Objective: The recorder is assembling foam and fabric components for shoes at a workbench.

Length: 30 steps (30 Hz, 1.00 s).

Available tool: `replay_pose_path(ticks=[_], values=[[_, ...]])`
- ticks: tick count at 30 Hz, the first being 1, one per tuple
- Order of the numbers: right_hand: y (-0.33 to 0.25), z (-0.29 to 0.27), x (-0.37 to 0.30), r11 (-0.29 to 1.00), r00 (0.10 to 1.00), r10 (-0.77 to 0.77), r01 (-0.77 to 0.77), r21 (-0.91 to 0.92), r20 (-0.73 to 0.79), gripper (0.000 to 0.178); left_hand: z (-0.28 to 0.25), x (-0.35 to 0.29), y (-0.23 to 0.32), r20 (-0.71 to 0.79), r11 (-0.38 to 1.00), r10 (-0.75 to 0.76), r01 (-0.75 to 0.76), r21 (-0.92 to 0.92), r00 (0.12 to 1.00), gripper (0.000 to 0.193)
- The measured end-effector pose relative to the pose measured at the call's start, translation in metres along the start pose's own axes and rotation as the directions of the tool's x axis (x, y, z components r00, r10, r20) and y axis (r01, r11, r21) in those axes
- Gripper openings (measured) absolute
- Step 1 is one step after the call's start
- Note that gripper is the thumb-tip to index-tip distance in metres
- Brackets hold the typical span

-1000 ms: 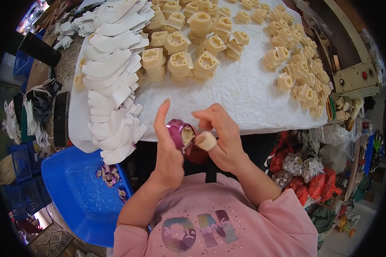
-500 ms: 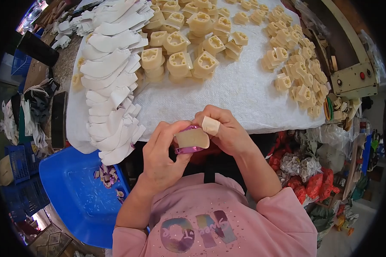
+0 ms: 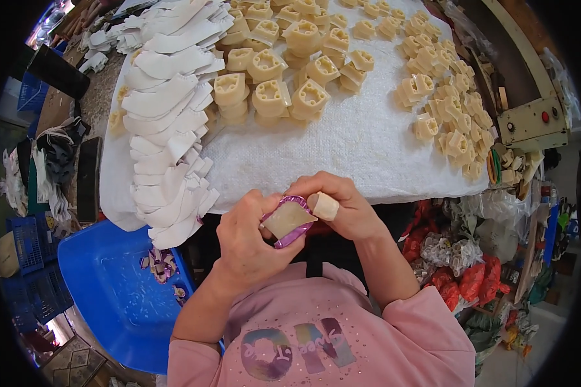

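Note:
In front of my chest is a cream plastic shoe heel (image 3: 289, 221) with shiny purple covering (image 3: 293, 236) folded round its rim. My left hand (image 3: 250, 233) grips it from the left, thumb below and fingers above. My right hand (image 3: 345, 208) is closed at the heel's upper right edge, its fingers bent against the purple rim. A beige wrap (image 3: 325, 206) covers one digit of that hand. Just what the right fingertips pinch is hidden. Beyond my hands, white curved cover pieces (image 3: 158, 103) overlap in a long row, beside stacked cream heels (image 3: 271, 98).
A white woven sheet (image 3: 361, 148) covers the table. More small cream heels (image 3: 455, 109) are heaped at its right. Below left, a blue basin (image 3: 119, 309) holds several purple-covered pieces (image 3: 162, 265). Red and clear plastic bags (image 3: 472, 278) lie at the right. A phone (image 3: 89, 174) rests far left.
The heel has tilted in my left hand, so more purple rim shows along its upper edge. My right hand has shifted slightly down and to the right.

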State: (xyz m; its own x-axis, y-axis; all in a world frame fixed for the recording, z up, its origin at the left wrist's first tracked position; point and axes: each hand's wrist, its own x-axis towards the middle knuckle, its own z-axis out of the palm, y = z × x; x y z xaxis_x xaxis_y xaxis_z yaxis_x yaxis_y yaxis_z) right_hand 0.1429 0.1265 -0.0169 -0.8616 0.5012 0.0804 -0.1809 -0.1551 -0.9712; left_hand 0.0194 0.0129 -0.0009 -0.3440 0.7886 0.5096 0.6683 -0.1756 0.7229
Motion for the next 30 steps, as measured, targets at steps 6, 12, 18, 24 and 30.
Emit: replay_pose_path(ticks=[6,12,18,24,30], values=[[0.004,0.022,-0.006,0.995,0.983,-0.031,0.013,-0.1,-0.181,0.02,0.016,0.0,0.007,-0.138,0.989,0.018,0.002,0.145,0.99,0.048],[0.01,0.033,-0.003,0.91,0.97,0.125,-0.027,0.415,-0.211,0.023,0.02,-0.002,0.002,-0.234,0.986,-0.042,0.078,0.147,0.971,0.046],[0.011,0.042,-0.003,0.998,0.959,-0.016,-0.001,-0.062,-0.282,0.024,0.018,-0.007,-0.001,-0.277,0.976,-0.005,0.064,0.208,0.961,0.042],[0.011,0.044,0.007,0.911,0.962,-0.12,0.008,-0.413,-0.246,0.023,0.001,-0.016,-0.016,-0.293,0.976,0.003,0.061,0.209,0.956,0.042],[0.006,0.051,0.05,0.708,0.945,-0.275,0.323,-0.628,0.176,0.034,-0.054,-0.057,-0.036,-0.437,0.953,-0.127,0.232,0.196,0.891,0.051]])
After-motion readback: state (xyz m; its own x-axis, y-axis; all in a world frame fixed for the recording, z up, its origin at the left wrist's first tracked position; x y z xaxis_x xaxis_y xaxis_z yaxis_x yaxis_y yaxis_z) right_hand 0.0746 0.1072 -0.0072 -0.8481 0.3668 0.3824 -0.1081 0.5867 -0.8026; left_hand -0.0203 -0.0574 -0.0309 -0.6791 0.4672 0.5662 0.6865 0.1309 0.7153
